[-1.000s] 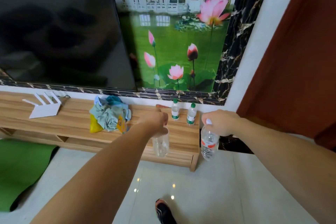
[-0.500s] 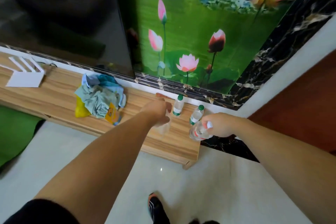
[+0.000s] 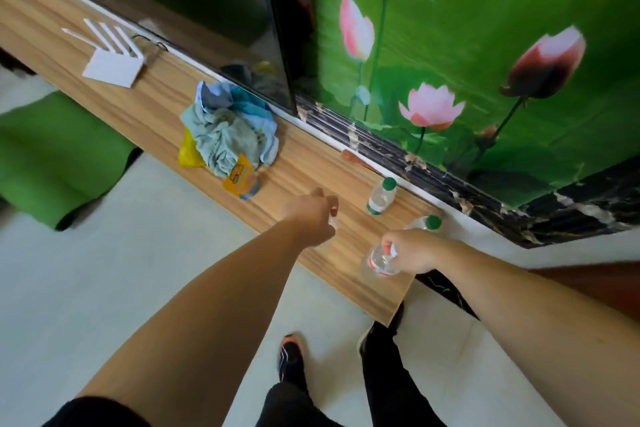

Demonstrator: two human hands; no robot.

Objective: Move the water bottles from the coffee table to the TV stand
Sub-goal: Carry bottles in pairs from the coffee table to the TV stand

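Note:
My left hand (image 3: 310, 217) hovers over the wooden TV stand (image 3: 149, 104), closed around the top of a clear water bottle (image 3: 333, 218) that it almost fully hides. My right hand (image 3: 414, 250) grips a clear water bottle with a red label (image 3: 377, 262) by its neck, near the stand's right end. Two green-capped water bottles stand on the stand by the wall: one (image 3: 381, 198) upright beyond my left hand, the other (image 3: 427, 222) partly hidden behind my right hand.
A crumpled heap of blue cloths with yellow packets (image 3: 228, 135) lies mid-stand. A white router (image 3: 110, 61) sits further left, below the TV (image 3: 194, 0). A green mat (image 3: 52, 156) lies on the pale floor. My feet (image 3: 291, 354) stand close to the stand's right corner.
I have stepped closer and the view tilted down. Both hands lowered their bottles from in front of the stand to just above its top.

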